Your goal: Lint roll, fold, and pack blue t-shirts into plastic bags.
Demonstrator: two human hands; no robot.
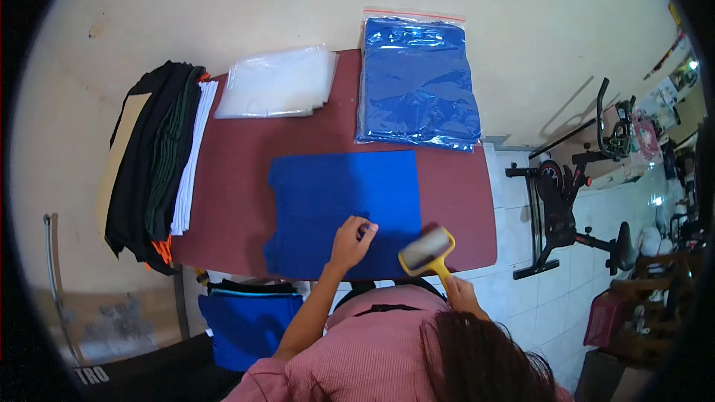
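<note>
A folded blue cloth [341, 195], likely a garment, lies flat on the dark red tabletop [234, 190] in front of me. My left hand [353, 241] is over its near middle part, fingers curled and thumb close to the index finger. Whether something is pinched between them is too small to tell. My right hand [463, 295] grips the yellow handle of a lint roller [427, 250]. The roller's pale drum is blurred, by the near right corner of the cloth.
A stack of clear plastic bags [273, 84] lies at the back left, and bagged blue cloths [419, 84] at the back right. Folded dark and white garments [162, 162] line the left edge. More blue cloths [251, 324] sit below the table; an exercise bike [564, 206] stands right.
</note>
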